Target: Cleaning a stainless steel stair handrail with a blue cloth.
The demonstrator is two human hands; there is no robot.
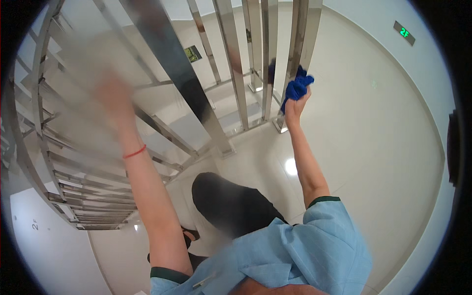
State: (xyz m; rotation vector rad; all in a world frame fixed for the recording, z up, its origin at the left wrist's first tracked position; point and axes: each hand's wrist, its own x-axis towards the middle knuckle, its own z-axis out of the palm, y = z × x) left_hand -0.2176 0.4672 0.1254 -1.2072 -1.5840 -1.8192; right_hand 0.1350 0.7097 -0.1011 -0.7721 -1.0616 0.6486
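My right hand [295, 110] grips a bunched blue cloth [296, 89] against the lower part of a square stainless-steel railing post [309, 37]. The cloth wraps partly over the fingers. To the left, my left hand [114, 92] is blurred beside the slanted railing bars, so its fingers and any contact cannot be made out. A red cord bracelet [135, 151] circles that wrist. Between both hands rises a broad polished steel post [184, 77], with narrower upright bars [233, 70] to its right.
More stair railing [96, 191] curves down the left side. My bent knee in black trousers [228, 202] is close to the railing's base. Glossy tiled floor [368, 147] extends right to a white wall with a lit green sign [404, 33]. A dark object [452, 147] stands at the right rim.
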